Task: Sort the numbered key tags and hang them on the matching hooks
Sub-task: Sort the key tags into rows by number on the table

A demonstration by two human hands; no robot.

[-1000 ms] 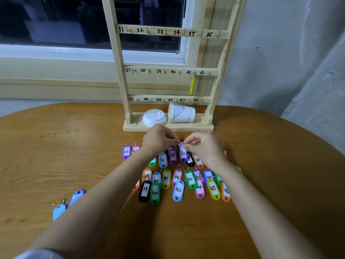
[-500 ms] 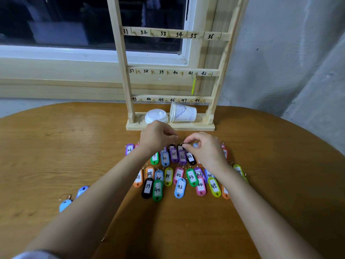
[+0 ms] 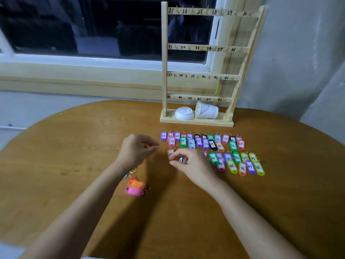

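2 rows of coloured plastic key tags (image 3: 233,146), long axes toward me, lie right of my curled right hand (image 3: 192,165); its hold I cannot tell.

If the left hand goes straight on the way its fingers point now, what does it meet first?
Most likely the pink tag marked 27, the nearest one in that line: the left hand points right, towards it. How high the hand is above the table is unclear.
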